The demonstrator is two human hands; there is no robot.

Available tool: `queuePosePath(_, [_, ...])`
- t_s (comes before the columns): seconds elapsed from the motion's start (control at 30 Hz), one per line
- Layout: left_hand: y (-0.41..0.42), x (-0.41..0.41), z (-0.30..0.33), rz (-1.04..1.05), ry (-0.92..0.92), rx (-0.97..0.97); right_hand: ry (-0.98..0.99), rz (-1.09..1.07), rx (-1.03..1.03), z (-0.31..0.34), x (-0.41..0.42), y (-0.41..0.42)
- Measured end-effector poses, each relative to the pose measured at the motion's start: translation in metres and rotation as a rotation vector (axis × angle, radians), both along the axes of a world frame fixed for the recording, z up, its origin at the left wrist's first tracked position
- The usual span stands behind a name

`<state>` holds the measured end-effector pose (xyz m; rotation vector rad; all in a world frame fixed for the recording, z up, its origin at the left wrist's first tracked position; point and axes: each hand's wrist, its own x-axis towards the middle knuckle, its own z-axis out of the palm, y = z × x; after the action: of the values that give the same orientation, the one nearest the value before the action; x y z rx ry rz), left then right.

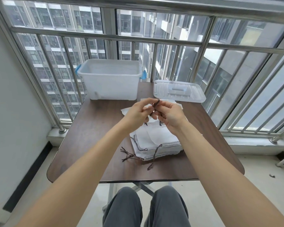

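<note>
We're up high on a glazed apartment balcony, clearly someone's home: big glass window panes (228,28) behind a polished stainless-steel guard railing (105,36), grey residential tower blocks (88,18) crowding the view outside, a plain white plastered wall (10,95) on the left, pale glossy floor tiles (236,185), and a small dark wood-grain folding table (92,128) squeezed in between

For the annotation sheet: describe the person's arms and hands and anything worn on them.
No sleeve shows on the left arm or the right arm; both are bare to the frame edge. The left hand and right hand are gloveless, with no ring, watch or bracelet visible. Dark grey trousers cover the legs.
</note>
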<state>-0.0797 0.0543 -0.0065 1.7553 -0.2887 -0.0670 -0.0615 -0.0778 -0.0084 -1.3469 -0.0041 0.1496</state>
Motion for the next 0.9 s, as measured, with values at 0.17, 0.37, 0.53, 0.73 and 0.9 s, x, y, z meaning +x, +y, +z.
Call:
queuePosePath(0.17, [0.005, 0.009, -0.003, 0.033, -0.084, 0.154, -0.01, 0.147, 0.049, -0.001, -0.001, -0.004])
queuePosePath(0.37, [0.003, 0.01, -0.007, 0.042, -0.156, 0.312, 0.035, 0.04, -0.028, 0.005, 0.0, 0.0])
queuePosePath(0.53, [0.009, 0.012, -0.011, 0.085, -0.063, 0.075, 0.194, 0.03, 0.176, 0.006, 0.005, -0.005])
queuePosePath(0.73, [0.021, 0.016, -0.009, 0.1, 0.079, -0.088, 0.154, 0.128, 0.255, 0.0, 0.002, -0.009])
queuePosePath(0.9, [0.022, 0.013, -0.008, 0.058, 0.104, -0.096, 0.141, 0.079, 0.217, 0.001, 0.004, -0.008])
